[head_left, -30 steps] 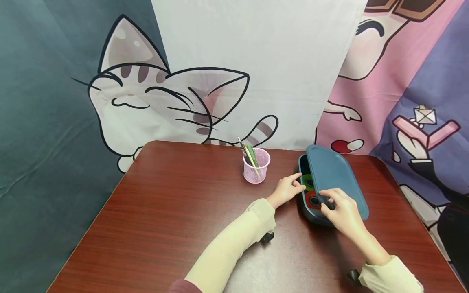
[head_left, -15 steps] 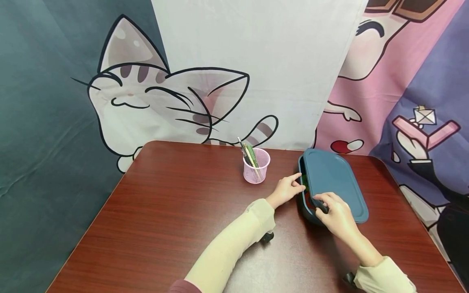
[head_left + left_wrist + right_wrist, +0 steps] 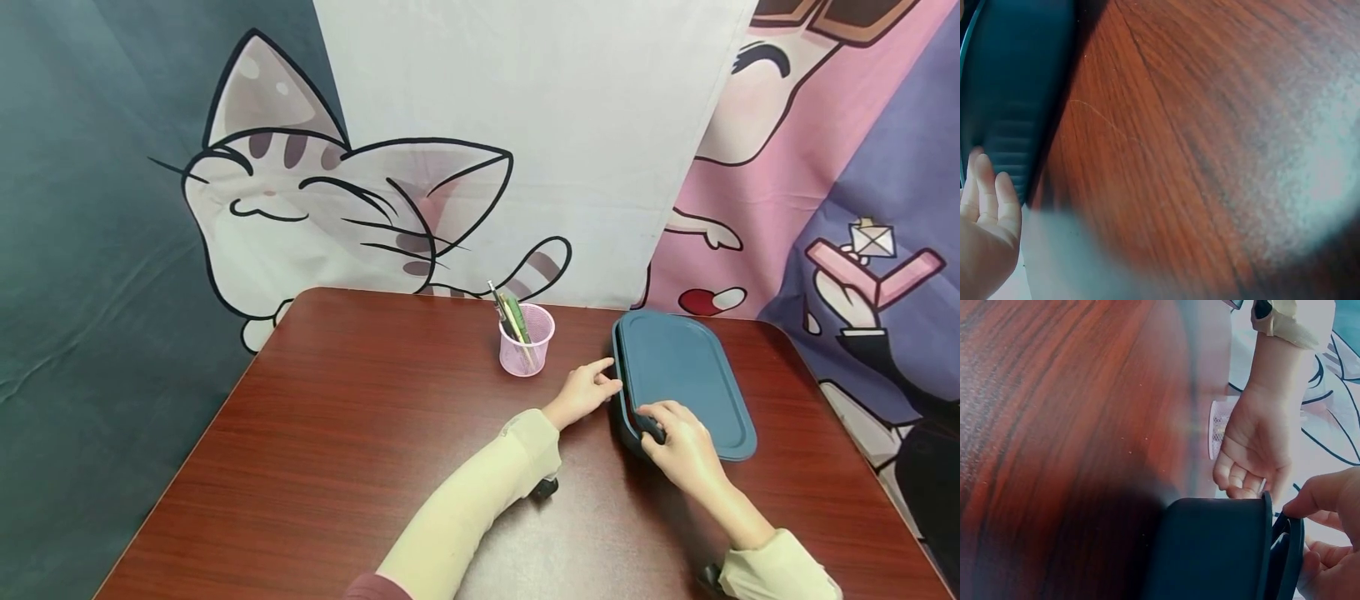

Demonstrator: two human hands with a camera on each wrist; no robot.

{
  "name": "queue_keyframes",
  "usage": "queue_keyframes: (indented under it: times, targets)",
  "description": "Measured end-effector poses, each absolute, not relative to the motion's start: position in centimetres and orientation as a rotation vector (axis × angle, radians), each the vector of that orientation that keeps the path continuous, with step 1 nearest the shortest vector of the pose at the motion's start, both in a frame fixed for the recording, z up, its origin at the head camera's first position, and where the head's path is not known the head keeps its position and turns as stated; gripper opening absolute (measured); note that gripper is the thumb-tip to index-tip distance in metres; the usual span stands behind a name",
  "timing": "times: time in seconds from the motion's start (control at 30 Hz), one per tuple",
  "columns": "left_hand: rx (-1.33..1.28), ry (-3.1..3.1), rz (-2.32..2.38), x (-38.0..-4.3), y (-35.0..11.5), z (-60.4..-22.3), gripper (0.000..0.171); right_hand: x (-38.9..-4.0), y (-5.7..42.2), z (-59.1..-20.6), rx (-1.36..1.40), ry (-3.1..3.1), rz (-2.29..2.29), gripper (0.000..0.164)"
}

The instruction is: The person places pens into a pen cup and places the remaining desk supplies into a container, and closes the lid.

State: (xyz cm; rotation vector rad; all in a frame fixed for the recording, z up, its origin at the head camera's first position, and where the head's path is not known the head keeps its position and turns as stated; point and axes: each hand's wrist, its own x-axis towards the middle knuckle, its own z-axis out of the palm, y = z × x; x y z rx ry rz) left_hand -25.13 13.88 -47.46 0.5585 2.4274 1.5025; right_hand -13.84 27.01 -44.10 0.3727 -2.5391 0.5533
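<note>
A deep blue plastic storage box [image 3: 628, 432] stands on the right of the table, its blue lid [image 3: 682, 375] lying nearly level over the top. A narrow dark gap shows along the left edge, so the contents are hidden. My right hand [image 3: 686, 450] pinches the lid's near-left edge between thumb and fingers; in the right wrist view the lid edge [image 3: 1294, 565] stands slightly off the rim. My left hand [image 3: 581, 393] is at the box's left side. In the left wrist view its straight fingertips [image 3: 984, 164] rest against the ribbed side wall.
A pink mesh pen cup [image 3: 525, 342] with several pens stands at the back, left of the box. The dark red wooden table [image 3: 337, 417] reaches to cartoon-printed cloths [image 3: 525, 108] hanging behind it. A black object [image 3: 930, 475] is beyond the right edge.
The lid has come down and shifted slightly left with my right hand, covering the green and red round items seen inside before. My left hand has stayed nearly in place.
</note>
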Motion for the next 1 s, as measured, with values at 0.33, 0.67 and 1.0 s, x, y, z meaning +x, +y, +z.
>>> queue_keyframes:
  times: [0.33,0.67,1.0]
  targets:
    - [0.654,2.557,1.405,-24.8,14.1,-47.2,0.05,-13.7,26.7,-44.6,0.361,-2.559,0.578,0.029]
    - [0.672,2.575,1.35,-24.8,14.2,-47.1,0.048,-14.0,28.0,-43.6,0.354,-2.544,0.645,0.025]
    - [0.677,2.568,1.337,-24.8,14.1,-47.0,0.049,-15.6,33.6,-43.2,0.132,-2.578,0.796,0.033]
